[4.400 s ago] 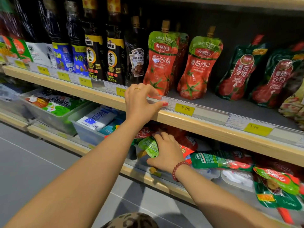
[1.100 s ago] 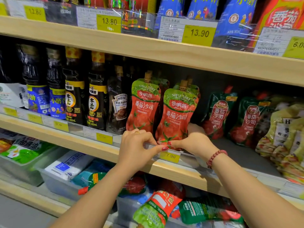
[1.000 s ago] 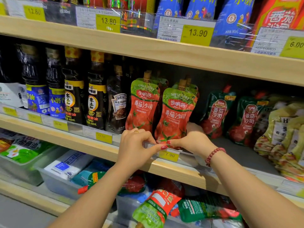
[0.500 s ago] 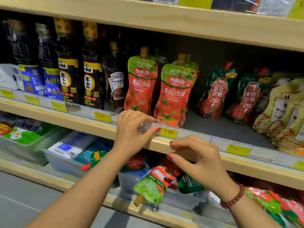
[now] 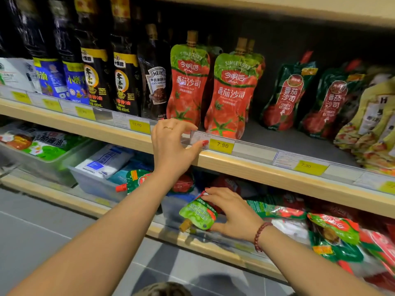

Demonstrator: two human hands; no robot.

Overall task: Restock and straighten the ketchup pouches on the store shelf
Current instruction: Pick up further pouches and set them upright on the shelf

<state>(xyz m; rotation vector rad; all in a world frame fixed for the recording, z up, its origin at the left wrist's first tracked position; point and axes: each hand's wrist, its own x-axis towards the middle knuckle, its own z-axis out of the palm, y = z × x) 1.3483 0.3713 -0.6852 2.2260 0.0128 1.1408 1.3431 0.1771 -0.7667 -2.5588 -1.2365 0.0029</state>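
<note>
Two red-and-green ketchup pouches stand upright side by side on the middle shelf, one on the left (image 5: 188, 82) and one on the right (image 5: 233, 92), with more behind them. My left hand (image 5: 173, 144) grips the clear price rail (image 5: 252, 149) at the shelf's front edge, thumb under it. My right hand (image 5: 229, 212) is down in the lower shelf, its fingers round a loose ketchup pouch (image 5: 197, 214) that lies spout-down, tilted towards the aisle.
Dark sauce bottles (image 5: 124, 80) fill the shelf left of the pouches. Dark green ketchup pouches (image 5: 288, 97) and yellow packs (image 5: 372, 122) lean at the right. Plastic bins (image 5: 92, 180) and more loose pouches (image 5: 333, 231) lie in the lower shelf.
My right hand left the standing pouches, dropped below the shelf edge and took hold of a loose pouch in the lower shelf. My left hand stayed on the price rail.
</note>
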